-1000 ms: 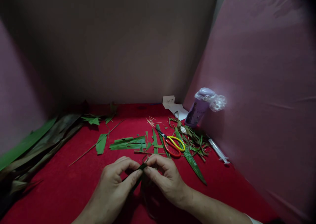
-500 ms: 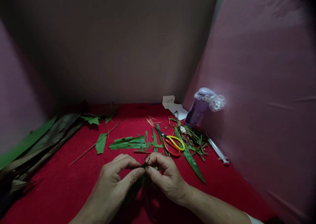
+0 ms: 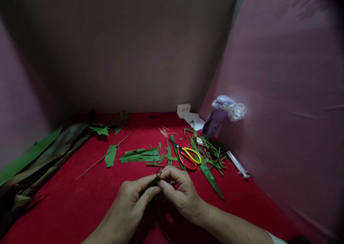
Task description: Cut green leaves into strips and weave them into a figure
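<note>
Held leaf [image 3: 154, 182] logged as dark green; tabletop [image 3: 70, 197] as plain red. Scissors [image 3: 185, 149] marked red and yellow at handles, black at blades. Lilac bottle [image 3: 218, 119] printed with dark figure. Leaf strips [image 3: 139, 158] tagged green.

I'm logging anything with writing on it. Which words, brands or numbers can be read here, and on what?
None reads clearly.
White card: dark marks, too small to read.
Purple container: pale lettering beside a printed figure, too blurred to read.
Syringe: no marks can be made out.
</note>
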The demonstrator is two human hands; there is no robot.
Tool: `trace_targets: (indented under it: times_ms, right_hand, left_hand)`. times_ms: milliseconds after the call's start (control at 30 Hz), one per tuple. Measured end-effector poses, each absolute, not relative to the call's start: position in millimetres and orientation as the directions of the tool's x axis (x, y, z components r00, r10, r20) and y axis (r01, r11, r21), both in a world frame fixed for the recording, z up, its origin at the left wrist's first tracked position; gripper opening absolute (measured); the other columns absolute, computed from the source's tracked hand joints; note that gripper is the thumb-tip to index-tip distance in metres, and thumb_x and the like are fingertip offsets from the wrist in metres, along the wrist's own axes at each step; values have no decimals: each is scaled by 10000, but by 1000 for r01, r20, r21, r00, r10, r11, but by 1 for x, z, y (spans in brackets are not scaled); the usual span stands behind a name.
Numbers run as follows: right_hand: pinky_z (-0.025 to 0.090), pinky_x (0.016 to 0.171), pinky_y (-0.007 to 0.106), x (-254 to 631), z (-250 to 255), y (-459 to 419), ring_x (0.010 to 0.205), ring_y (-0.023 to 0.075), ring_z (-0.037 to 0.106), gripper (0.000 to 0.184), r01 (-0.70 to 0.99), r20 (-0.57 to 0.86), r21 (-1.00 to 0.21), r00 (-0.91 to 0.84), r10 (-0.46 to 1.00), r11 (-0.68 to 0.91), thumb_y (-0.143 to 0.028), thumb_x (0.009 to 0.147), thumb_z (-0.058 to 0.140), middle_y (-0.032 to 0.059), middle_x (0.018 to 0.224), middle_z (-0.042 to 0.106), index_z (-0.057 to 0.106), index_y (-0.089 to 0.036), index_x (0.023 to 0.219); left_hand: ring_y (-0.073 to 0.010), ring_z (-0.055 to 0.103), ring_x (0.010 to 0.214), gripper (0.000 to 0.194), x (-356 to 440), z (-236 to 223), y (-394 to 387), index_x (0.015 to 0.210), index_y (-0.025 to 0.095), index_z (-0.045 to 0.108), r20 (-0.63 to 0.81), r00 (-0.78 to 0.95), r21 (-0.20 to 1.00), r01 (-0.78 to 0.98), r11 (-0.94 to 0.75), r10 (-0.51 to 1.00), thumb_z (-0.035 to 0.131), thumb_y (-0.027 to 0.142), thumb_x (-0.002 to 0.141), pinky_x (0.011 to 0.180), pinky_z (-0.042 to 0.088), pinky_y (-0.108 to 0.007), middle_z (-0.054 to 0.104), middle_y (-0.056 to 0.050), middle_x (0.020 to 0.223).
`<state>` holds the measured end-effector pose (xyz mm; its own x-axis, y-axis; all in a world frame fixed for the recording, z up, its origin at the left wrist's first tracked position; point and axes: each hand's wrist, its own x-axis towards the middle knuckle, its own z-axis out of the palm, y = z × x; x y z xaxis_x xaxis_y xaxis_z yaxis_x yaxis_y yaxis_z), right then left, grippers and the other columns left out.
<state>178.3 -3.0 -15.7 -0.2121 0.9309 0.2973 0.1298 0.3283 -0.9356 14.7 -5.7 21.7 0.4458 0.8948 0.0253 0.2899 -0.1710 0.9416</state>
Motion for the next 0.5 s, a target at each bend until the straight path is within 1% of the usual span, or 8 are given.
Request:
trace_targets:
  times_ms: [200, 300, 400, 500]
  right_hand:
    - [381, 570, 218, 178, -14, -3, 595, 102, 457, 82, 129, 309, -932, -214, 927, 340, -193, 816, 532, -19, 679, 512, 568, -174, 744]
    - [394, 593, 222, 178, -14, -2, 610, 107, 473, 80, 138, 325, -924, -205, 923, 356, -193, 813, 535, -16, 683, 525, 576, -174, 747]
    - [395, 582, 217, 177, -15, -3, 598, 104, 476, 79, 131, 324, -927, -198, 925, 353, -193, 813, 534, -17, 680, 527, 579, -171, 752]
    - [387, 566, 211, 177, -15, -3, 585, 99, 468, 82, 135, 331, -924, -190, 924, 359, -197, 814, 540, -21, 671, 523, 581, -170, 748]
  left_hand:
    - [-196, 652, 863, 282, 15, 20, -4, 1113, 299, 665, 40, 419, 937, 300, -180, 907, 559, 284, 852, 751, 478, -225, 736, 7, 965]
    - [-204, 650, 813, 281, 14, 15, -4, 1111, 277, 668, 54, 425, 927, 314, -204, 903, 526, 295, 869, 708, 485, -240, 732, -4, 890]
    - [-200, 640, 754, 288, 14, 12, -4, 1105, 261, 673, 62, 424, 922, 322, -215, 904, 504, 318, 879, 671, 482, -244, 712, -3, 799]
    - [-197, 637, 754, 290, 14, 11, -4, 1114, 263, 668, 68, 414, 930, 304, -209, 908, 512, 317, 876, 672, 482, -242, 712, -2, 805]
